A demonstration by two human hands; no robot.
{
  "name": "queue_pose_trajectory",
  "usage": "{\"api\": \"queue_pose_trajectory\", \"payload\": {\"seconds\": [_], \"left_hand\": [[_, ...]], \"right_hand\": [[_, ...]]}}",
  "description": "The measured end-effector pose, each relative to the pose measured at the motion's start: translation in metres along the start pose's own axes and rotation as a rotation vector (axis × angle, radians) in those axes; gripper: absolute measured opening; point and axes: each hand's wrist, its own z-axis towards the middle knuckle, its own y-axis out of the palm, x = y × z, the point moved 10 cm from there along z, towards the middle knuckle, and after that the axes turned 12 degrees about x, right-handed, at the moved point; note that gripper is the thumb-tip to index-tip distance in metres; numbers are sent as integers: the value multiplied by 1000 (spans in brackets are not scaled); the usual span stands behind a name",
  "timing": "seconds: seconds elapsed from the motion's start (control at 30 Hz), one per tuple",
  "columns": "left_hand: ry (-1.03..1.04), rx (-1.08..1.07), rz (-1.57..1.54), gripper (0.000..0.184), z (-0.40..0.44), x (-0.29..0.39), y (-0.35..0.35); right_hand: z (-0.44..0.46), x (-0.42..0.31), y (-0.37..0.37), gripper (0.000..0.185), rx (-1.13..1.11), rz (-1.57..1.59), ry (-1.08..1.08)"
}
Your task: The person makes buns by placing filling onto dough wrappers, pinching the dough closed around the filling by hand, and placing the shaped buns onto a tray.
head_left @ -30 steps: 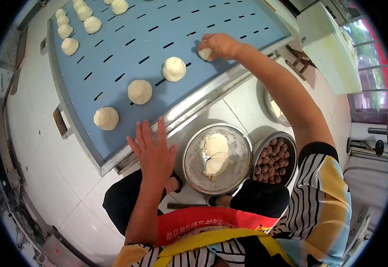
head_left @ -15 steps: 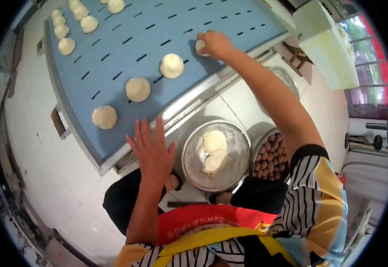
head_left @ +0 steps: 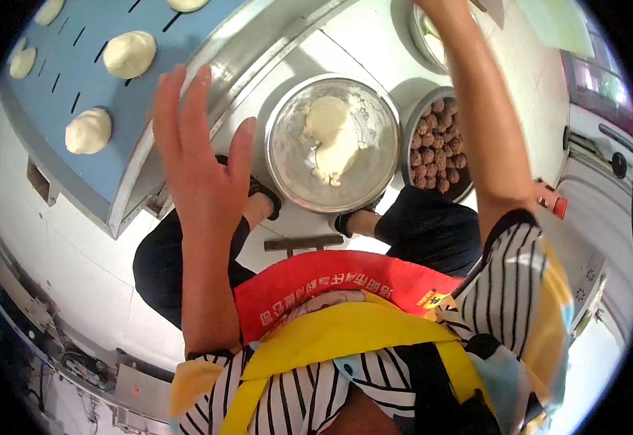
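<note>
My left hand (head_left: 196, 152) is open with its fingers apart, holding nothing, over the metal edge of the blue slotted board (head_left: 48, 109). Two pale dough balls, a dough ball (head_left: 130, 55) and a lower dough ball (head_left: 88, 131), sit on the board beyond its fingertips. My right forearm reaches up past the top edge of the view, so that hand is cut off and what it holds is hidden. Below the board, a steel bowl (head_left: 276, 163) stands between my feet with soft dough pieces (head_left: 336, 148) in it.
Right of the steel bowl is a pan (head_left: 407, 156) of round brown balls (head_left: 436, 145). Behind it, partly covered by my right arm, stands another metal bowl (head_left: 416, 32) with something pale inside. A low wooden stool (head_left: 305, 243) shows near my feet. More dough balls lie at the upper left.
The view has tipped down and right, so the board sits farther up and left. My right hand, earlier on a dough ball at the board's right, has gone out of view. My left hand stays open.
</note>
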Motion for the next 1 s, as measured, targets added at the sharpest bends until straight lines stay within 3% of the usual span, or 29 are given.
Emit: {"api": "queue_pose_trajectory", "payload": {"seconds": [0.07,0.13,0.17,0.2,0.27,0.47,0.67,0.77,0.87,0.9,1.0], "left_hand": [[-19,-41,-120,52,-5,9,7],[-51,-101,-193,48,-11,13,19],[-47,-126,-198,47,-15,18,24],[-44,-154,-202,46,-17,23,28],[-50,-202,-204,45,-22,30,37],[-74,-309,-171,43,-38,33,51],[-57,-354,-128,41,-45,32,58],[-36,-387,-101,40,-45,39,62],[-35,-391,-128,40,-47,41,63],[-31,-396,-128,39,-47,41,64],[-56,-406,-161,41,-52,40,68]], "right_hand": [[-82,113,56,41,-56,43,308],[-180,193,140,38,-350,-132,441],[-229,221,185,36,-508,-87,331],[-273,240,205,42,-536,-142,408],[-328,262,246,52,-387,-170,202],[-367,252,259,61,-126,-332,156],[-344,264,276,35,-201,-518,106],[-347,253,292,23,-160,-419,-92],[-397,226,307,20,-663,-414,-355],[-402,223,299,20,-697,-350,-325],[-375,222,254,22,-906,-205,47]]}}
